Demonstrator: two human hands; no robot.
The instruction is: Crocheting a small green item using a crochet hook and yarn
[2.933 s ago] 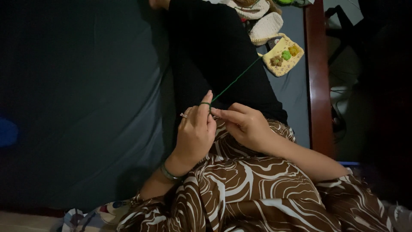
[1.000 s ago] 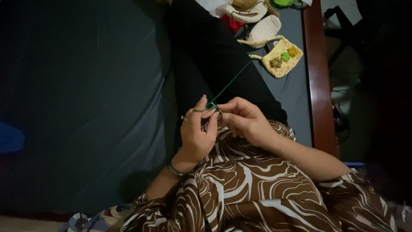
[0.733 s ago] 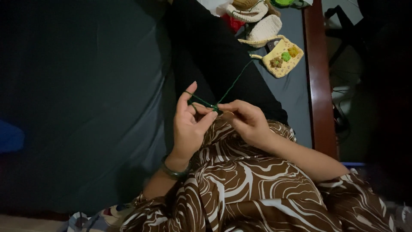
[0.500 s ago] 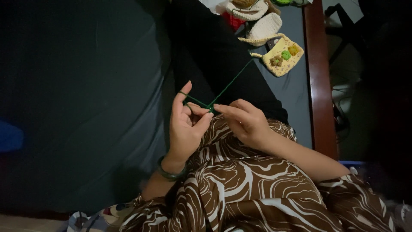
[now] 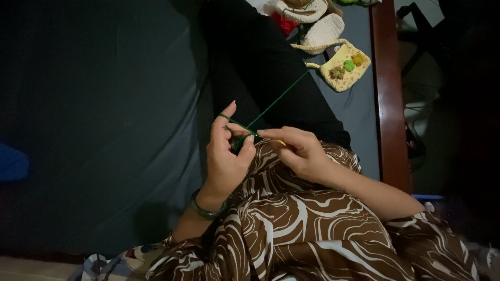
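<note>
- One left hand [image 5: 225, 156] is seen, with its fingers curled part way. A small green crochet piece [image 5: 240, 140] is pinched between its thumb and fingers, and the pointer finger is held up straight.
- One green yarn [image 5: 276, 104] is looped over that raised finger, most likely so that it is kept tight. From there it is stretched up and away from the hands, toward the yellow pouch, across the black trouser leg [image 5: 260, 67].
- One right hand [image 5: 299, 153] is held just to the right of the left hand, and the two are almost touching. Its fingers are closed around a thin crochet hook [image 5: 281, 142]; only a pale bit of the hook can be seen, so its tip cannot be made out. It is pointed at the green piece, so that the yarn can be caught.
- One green bangle [image 5: 205, 211] is worn on the left wrist, just below the hand.
- Both hands are held over the lap, above a brown dress with white swirls [image 5: 312, 229], so the work is kept close and steady.
- One yellow crochet pouch [image 5: 344, 67] with little round bumps is laid far above the right hand, on the dark bed sheet [image 5: 104, 130].
- Two cream crochet pieces [image 5: 323, 31] are piled just above the pouch, kept handy but out of the way.
- One dark wooden bed rail [image 5: 384, 93] is seen to the right of the pouch.
</note>
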